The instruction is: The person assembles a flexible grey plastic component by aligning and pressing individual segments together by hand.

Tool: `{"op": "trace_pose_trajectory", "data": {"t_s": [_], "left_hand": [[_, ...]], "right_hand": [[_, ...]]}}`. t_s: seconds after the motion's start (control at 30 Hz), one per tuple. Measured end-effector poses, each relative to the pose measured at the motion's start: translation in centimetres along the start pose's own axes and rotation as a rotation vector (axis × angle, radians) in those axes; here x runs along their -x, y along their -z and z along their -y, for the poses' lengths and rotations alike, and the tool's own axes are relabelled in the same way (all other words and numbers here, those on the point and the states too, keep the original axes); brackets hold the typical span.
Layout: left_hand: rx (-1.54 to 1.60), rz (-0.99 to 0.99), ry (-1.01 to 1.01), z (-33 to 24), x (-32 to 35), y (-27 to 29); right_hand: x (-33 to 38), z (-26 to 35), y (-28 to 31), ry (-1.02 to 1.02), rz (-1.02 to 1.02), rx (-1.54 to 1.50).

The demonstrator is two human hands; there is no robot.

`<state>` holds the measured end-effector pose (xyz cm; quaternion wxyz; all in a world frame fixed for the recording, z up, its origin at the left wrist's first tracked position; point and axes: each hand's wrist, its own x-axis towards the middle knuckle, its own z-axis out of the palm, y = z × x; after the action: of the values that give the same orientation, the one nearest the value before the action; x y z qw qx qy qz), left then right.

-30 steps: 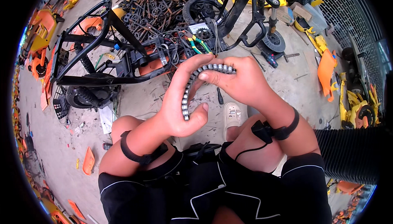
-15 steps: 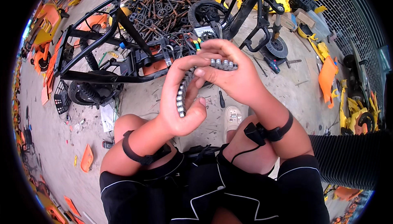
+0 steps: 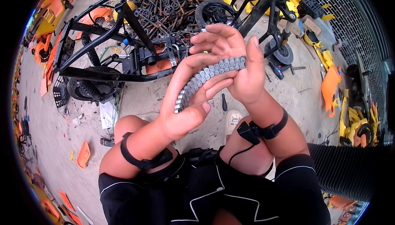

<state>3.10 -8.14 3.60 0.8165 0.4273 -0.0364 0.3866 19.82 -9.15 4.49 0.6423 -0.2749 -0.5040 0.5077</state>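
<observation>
A grey metal roller chain, lying in an arc of side-by-side rows, spans my two palms. My left hand curls round its lower left end, fingers behind the links and thumb held apart. Its upper right end rests against the palm of my right hand. The fingers there are stretched out and the thumb points up, away from the links. Beyond my hands a black vehicle frame with wheels lies on the floor.
A screwdriver lies on the floor below my hands. Behind the frame is a heap of rusty metal parts. A power tool lies at right by a wheel. Orange panels and a ribbed black hose are farther right.
My right hand has opened, its thumb lifting off the chain and its fingers spreading. More of the chain now shows, tilted up to the right between the palms.
</observation>
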Motion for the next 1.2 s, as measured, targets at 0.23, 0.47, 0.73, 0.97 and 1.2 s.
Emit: {"op": "trace_pose_trajectory", "data": {"t_s": [0.23,0.47,0.73,0.97,1.2], "left_hand": [[-0.018,-0.125,-0.028,-0.5,-0.2,0.3],[-0.078,-0.191,-0.082,-1.0,-0.2,2.2],[-0.498,-0.158,-0.195,-0.1,-0.2,3.1],[-0.596,-0.104,-0.287,-0.2,-0.8,3.2],[-0.574,-0.144,-0.258,0.3,-0.5,3.2]], "right_hand": [[-1.7,-0.6,-1.2,-0.013,-0.05,-0.224],[-2.0,-1.4,-0.8,-0.226,-0.249,0.204],[-1.1,-0.8,-2.8,-0.135,-0.336,0.558],[-0.2,0.1,-2.6,-0.255,-0.193,0.487],[0.0,0.9,-1.7,-0.317,0.001,0.221]]}}
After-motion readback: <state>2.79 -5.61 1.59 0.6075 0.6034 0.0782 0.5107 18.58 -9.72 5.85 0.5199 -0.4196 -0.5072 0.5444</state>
